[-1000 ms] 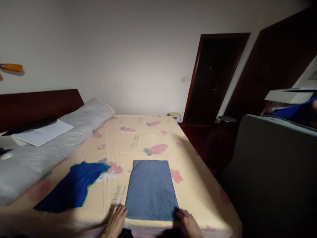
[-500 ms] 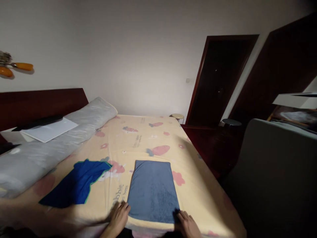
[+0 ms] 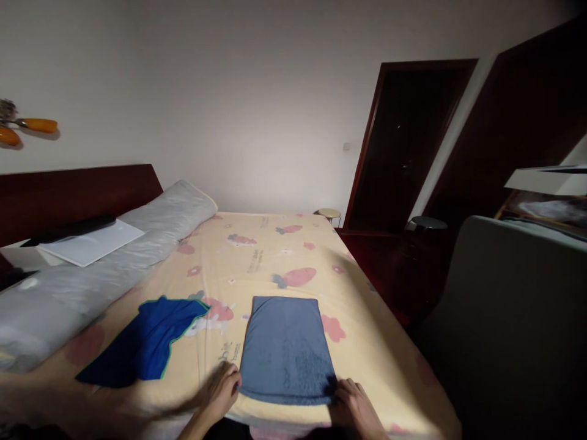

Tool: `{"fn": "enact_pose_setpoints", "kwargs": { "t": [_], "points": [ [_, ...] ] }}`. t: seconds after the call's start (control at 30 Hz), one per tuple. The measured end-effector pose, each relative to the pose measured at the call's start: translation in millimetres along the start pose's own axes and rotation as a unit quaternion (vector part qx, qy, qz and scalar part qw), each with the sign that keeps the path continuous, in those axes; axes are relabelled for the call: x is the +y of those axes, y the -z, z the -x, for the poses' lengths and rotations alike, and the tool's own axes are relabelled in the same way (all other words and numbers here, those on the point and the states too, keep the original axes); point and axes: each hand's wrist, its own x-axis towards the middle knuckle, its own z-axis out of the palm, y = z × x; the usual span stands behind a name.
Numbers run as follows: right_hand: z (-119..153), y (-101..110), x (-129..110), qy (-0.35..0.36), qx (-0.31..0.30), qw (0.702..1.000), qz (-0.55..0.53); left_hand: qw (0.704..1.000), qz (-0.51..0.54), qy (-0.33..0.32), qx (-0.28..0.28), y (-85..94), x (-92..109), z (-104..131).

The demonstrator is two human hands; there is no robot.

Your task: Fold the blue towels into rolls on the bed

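A folded grey-blue towel lies flat on the bed's patterned sheet, its near edge slightly raised and curved. At its near left corner, my left hand is closed with the fingertips pinching the cloth. My right hand grips the near right corner, fingers curled and partly in shadow. Left of the towel, a crumpled dark blue cloth with green edging lies apart from both hands.
A long grey rolled quilt lies along the headboard, with a white flat sheet or folder on top. To the right stand a dark chair back and a round stool. Another stool is beyond the bed.
The towel's near edge has lifted and moved slightly away from me, with both hands closed at its corners. My left hand has curled in tighter. The blue cloth stays put.
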Motion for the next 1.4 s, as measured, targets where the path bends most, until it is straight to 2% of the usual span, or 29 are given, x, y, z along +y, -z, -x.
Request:
{"fn": "enact_pose_setpoints", "kwargs": {
  "t": [0.1,0.23,0.33,0.47,0.77,0.9,1.07,1.2,1.3,1.4],
  "points": [
    [-4.9,2.4,2.6,-0.030,0.020,0.998,-0.043,0.990,0.130,0.003,0.046,-2.3,-5.7,-9.9],
    [-11.7,-4.1,14.1,-0.100,0.058,0.980,-0.162,0.961,0.271,0.040,0.028,-5.0,-15.9,-20.3],
    [-12.3,-12.0,21.0,-0.136,0.079,0.949,-0.272,0.954,0.294,0.054,-0.001,-9.0,-21.2,-22.3],
    [-7.7,-16.5,22.3,-0.170,0.035,0.926,-0.334,0.953,0.293,0.066,-0.035,-14.7,-23.8,-19.5],
    [-3.9,-5.0,19.5,-0.169,-0.042,0.938,-0.299,0.956,0.256,0.090,-0.110,-14.0,-28.4,-10.3],
    [-4.7,-6.8,14.9,-0.158,-0.026,0.967,-0.196,0.970,0.210,0.097,-0.070,-17.3,-21.9,-8.4],
    [-1.9,-25.0,14.3,-0.166,0.010,0.986,-0.034,0.987,0.109,0.117,-0.009,-19.9,-6.3,-4.4],
    [3.7,-41.6,16.5,-0.115,0.070,0.986,0.095,0.993,0.015,0.121,-0.006,-15.9,6.1,-0.6],
    [4.2,-52.8,3.1,0.032,0.128,0.980,0.146,0.993,0.006,0.120,-0.011,-13.3,10.5,-0.1],
    [-4.5,-71.2,-37.0,0.189,0.154,0.959,0.142,0.992,0.013,0.124,-0.014,-12.0,10.6,-1.1]
  ]
}}
